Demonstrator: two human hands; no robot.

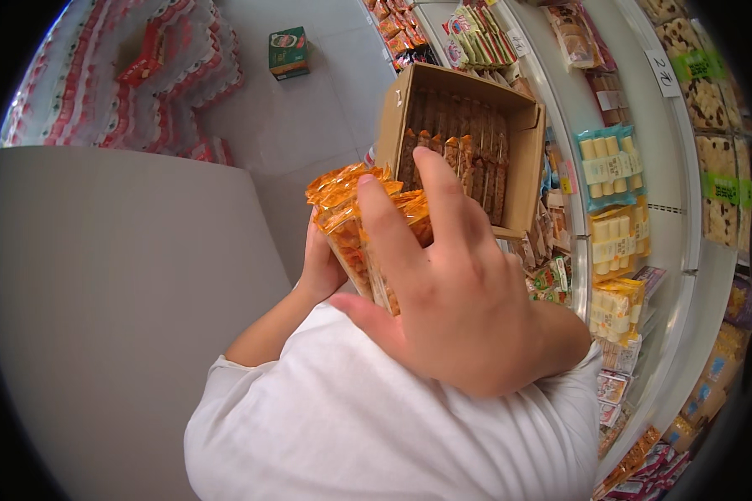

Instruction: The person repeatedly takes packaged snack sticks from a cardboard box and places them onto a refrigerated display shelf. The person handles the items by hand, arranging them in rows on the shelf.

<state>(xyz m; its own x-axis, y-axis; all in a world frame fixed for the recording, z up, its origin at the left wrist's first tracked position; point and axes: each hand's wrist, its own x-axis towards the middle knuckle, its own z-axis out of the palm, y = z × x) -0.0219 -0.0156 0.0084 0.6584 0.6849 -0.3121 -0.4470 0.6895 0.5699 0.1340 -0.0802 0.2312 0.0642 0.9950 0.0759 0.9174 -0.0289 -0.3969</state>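
Observation:
My left hand (321,263) holds a bunch of clear snack packets with orange ends (344,213), pressed together in front of my white shirt. Most of its fingers are hidden behind the packets. Over the same bunch, nearer the camera, my right hand (457,294) has its thumb, index and middle fingers spread wide. It covers part of the packets, and whether it touches them is hard to tell. Just beyond is an open cardboard box (391,122), tilted against the shelf. Rows of similar brown snack packets (467,166) stand inside it, some with orange ends.
Store shelves (667,181) with packaged snacks and handwritten price tags run along the right. A large grey surface (119,250) fills the left. Beyond it are stacked shrink-wrapped bottles (119,94). On the tiled floor (332,113) lies a green box (288,53).

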